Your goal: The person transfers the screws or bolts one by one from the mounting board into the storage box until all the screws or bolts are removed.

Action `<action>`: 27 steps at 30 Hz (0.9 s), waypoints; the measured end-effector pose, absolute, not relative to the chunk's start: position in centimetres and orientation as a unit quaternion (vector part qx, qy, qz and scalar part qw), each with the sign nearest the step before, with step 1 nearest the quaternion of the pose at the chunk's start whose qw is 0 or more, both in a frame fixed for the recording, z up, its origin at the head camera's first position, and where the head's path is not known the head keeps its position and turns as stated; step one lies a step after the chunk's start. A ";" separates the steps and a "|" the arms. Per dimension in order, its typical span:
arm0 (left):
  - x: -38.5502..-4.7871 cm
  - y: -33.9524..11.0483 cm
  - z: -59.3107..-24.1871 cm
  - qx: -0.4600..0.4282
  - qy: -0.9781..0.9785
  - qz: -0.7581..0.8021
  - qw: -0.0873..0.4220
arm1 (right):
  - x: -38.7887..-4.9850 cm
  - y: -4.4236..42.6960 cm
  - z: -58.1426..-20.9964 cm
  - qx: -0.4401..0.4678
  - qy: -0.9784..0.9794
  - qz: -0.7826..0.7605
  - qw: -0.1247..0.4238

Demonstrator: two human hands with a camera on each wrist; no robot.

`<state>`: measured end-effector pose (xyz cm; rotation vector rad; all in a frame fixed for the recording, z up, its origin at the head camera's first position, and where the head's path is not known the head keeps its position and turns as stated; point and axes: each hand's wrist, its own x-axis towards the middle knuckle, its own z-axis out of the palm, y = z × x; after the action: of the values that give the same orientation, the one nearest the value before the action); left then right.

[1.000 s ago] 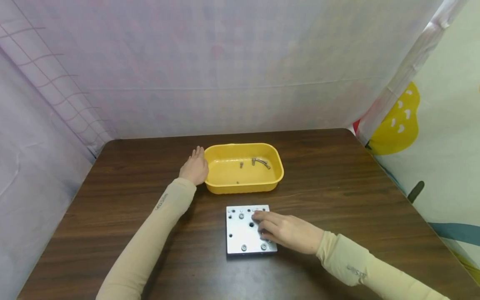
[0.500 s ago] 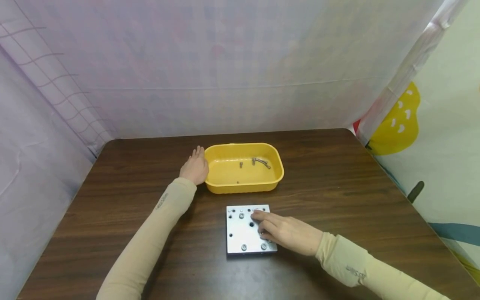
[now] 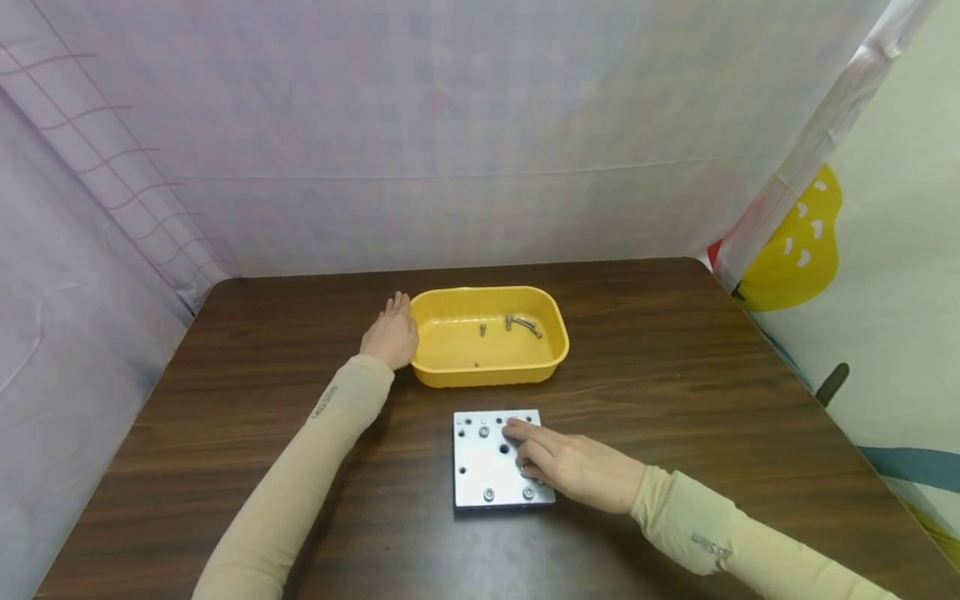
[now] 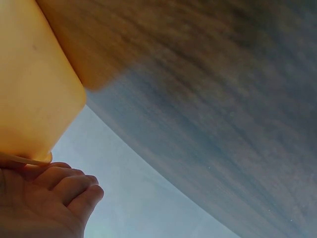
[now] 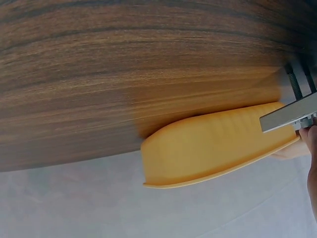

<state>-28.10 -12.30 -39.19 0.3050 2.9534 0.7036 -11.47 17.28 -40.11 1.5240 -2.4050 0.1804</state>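
A silvery metal plate (image 3: 480,462) with several holes lies flat on the table, with hex socket screws (image 3: 489,495) standing in it. My right hand (image 3: 588,475) reaches over the plate's right side, its fingers bent and appearing to pinch a screw (image 5: 306,122) whose head shows at the fingertips. The fingers hide part of that screw. Threaded shanks (image 5: 295,84) show beneath the plate in the right wrist view. Beyond the plate stands a yellow plastic tray (image 3: 487,379). My left hand (image 3: 392,337) rests against the tray's left end with its fingers straight.
Several loose screws (image 3: 525,323) lie in the tray, mostly toward its right end. The dark wood-grain table (image 3: 652,375) runs back to a pale cloth curtain (image 3: 450,167). More cloth hangs at the left and right.
The right hand makes only a very slight shift at the plate. The left hand, tray and plate stay in place.
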 end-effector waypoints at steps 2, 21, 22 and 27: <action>-28.1 -12.3 -39.2 0.100 0.967 0.230 0.048 | -11.5 17.3 -40.1 0.530 -0.833 0.061 0.145; -28.1 -12.2 -39.2 0.095 0.968 0.228 0.048 | -11.5 17.3 -40.1 0.528 -0.836 0.062 0.136; -28.1 -12.2 -39.2 0.094 0.968 0.227 0.049 | -11.5 17.3 -40.1 0.527 -0.837 0.061 0.135; -28.1 -12.2 -39.1 0.093 0.968 0.228 0.049 | -11.6 17.3 -39.7 0.514 -0.844 0.073 0.133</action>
<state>-28.10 -12.22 -39.11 0.2833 2.9497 0.6957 -11.58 17.27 -39.73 1.4919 -2.4492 0.2107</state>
